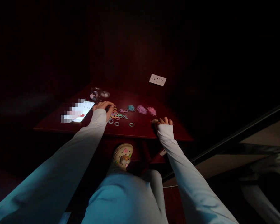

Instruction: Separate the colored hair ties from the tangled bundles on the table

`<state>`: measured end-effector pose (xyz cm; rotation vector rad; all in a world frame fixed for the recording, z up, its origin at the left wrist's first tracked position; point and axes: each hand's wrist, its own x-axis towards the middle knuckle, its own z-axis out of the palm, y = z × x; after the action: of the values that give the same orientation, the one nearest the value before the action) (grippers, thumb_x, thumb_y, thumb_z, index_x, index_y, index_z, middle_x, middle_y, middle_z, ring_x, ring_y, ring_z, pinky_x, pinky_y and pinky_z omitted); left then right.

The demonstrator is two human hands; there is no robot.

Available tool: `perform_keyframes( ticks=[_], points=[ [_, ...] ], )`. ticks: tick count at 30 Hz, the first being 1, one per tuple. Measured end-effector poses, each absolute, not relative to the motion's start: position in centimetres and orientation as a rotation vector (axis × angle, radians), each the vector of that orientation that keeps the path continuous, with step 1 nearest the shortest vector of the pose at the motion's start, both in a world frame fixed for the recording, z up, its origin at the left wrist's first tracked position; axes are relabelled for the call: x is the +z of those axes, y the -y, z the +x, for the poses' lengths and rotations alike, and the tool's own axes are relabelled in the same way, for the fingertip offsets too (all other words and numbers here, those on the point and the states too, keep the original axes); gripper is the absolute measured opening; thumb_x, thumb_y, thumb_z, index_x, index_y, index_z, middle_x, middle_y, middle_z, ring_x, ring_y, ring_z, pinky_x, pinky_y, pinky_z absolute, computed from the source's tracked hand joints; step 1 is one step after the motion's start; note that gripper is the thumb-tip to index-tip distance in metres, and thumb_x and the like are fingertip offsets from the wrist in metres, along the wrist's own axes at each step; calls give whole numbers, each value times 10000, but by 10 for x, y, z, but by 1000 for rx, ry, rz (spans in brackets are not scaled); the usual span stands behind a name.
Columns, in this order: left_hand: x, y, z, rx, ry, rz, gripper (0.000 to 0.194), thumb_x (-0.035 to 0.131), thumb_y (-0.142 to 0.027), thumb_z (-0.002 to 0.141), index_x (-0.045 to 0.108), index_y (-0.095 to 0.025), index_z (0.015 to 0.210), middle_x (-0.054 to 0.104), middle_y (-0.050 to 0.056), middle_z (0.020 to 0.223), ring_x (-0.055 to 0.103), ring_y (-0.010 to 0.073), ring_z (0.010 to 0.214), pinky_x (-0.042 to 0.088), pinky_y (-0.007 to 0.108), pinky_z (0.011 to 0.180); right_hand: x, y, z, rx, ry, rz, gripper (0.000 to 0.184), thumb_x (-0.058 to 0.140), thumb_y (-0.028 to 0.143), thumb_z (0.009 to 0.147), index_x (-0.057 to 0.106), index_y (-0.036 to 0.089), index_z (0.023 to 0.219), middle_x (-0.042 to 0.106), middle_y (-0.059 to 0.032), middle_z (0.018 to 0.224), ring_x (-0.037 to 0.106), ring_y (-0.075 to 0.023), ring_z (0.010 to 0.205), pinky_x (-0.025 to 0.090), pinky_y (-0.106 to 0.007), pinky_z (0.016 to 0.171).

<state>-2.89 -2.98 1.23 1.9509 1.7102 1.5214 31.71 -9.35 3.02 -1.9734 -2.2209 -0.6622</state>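
Observation:
My left hand (104,107) rests at the left edge of a loose pile of coloured hair ties (118,116), thumb and fingers apart and bent over it. Near the table's front edge, my right hand (164,121) is closed, fingers curled beside a small yellowish heap (154,121); what its fingertips hold is hidden. Between the hands lie three small heaps of thin strands, perhaps little elastics: teal (131,108), purple (142,109) and pink (151,111). A single green ring (131,124) lies apart in front of the pile.
A lit phone (84,111) lies left of my left hand on the dark red table (140,131). Behind that hand stands a clear jar (96,92) with a round lid-like piece (105,94). A white socket (157,80) is on the back wall. Below shows a clog (122,155).

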Motion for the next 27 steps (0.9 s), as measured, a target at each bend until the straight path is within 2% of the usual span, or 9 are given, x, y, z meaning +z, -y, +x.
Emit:
perform_keyframes(
  ticks=[6,10,16,22,27],
  points=[
    [13,36,-29,1613,-1668,1967,233,553,-281,983,772,-267,905,789,42,1008,681,280,1047,416,481,1099,31,98,320,-737,2178,-1944,223,593,252,1035,808,256,1094,760,-111,1113,543,-283,1118,274,-400,955],
    [10,29,-41,1597,-1479,2100,263,544,-363,1003,788,-274,961,798,36,1045,687,272,1038,483,438,1040,28,97,328,-688,2067,-1951,183,651,312,1011,826,264,1033,734,-90,1053,517,-269,1069,251,-390,916],
    [7,17,-54,1467,-1408,2329,303,519,-416,1021,778,-279,1099,769,53,1288,687,284,1176,496,473,1102,37,67,312,-553,1924,-1906,202,673,379,998,839,267,975,733,-71,995,522,-280,1078,248,-387,904],
    [-24,18,-54,1272,-1609,2259,431,515,-530,995,747,-271,1248,660,87,1514,635,301,1362,502,446,1183,39,-8,242,-396,2019,-1706,203,660,360,967,816,231,981,758,-102,1096,549,-303,1153,329,-433,988],
    [-44,10,-51,1127,-1670,2245,538,550,-582,987,685,-272,1406,549,127,1643,485,373,1542,421,537,1263,29,-38,208,-271,1986,-1723,183,712,323,937,798,210,1052,742,-130,1276,557,-312,1267,332,-502,1117]
  ],
)
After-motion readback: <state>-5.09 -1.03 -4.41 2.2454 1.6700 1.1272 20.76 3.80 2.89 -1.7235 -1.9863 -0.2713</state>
